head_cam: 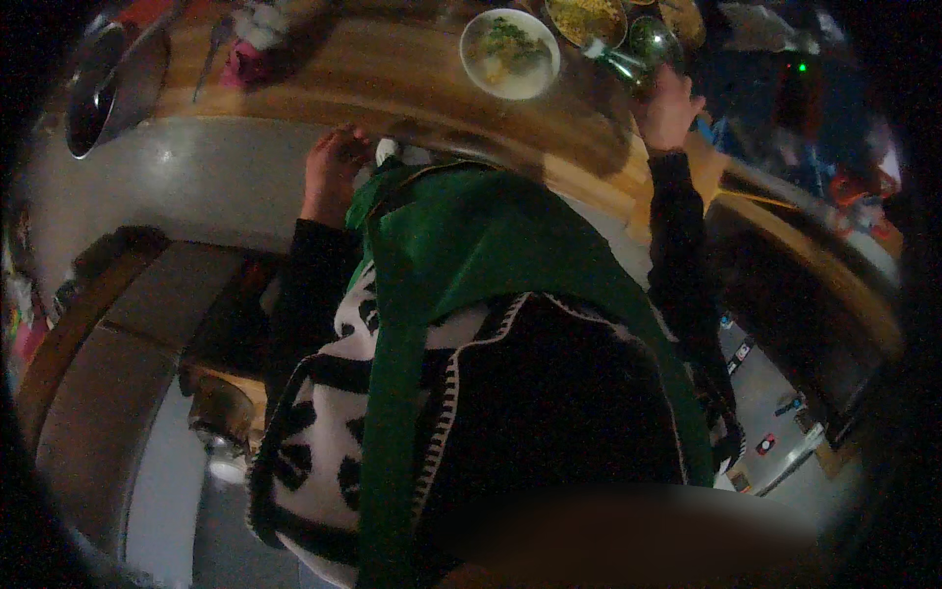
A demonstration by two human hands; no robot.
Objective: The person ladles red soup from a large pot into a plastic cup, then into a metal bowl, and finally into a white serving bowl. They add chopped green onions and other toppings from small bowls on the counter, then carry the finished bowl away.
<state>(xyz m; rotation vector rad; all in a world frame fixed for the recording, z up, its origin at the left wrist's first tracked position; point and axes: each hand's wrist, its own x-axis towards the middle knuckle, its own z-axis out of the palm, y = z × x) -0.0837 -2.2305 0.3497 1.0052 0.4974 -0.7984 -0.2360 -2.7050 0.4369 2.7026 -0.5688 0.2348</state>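
Observation:
Over the right end of the wooden worktop is my right hand, blurred, with some fingers apart. A shiny green glass item, perhaps a bottle, slants from near its fingers towards the upper left. Whether the hand grips it is unclear. Left of it stands a white bowl with chopped greens and pale contents. My left hand hovers by the worktop's front edge, fingers curled, beside a small white object. I cannot make out anything in that hand. A green apron covers my front.
A bowl of yellow food and a bowl of greens stand at the back of the wooden worktop. A dark metal pot is far left, with a pink item nearer. A dark cabinet lies right.

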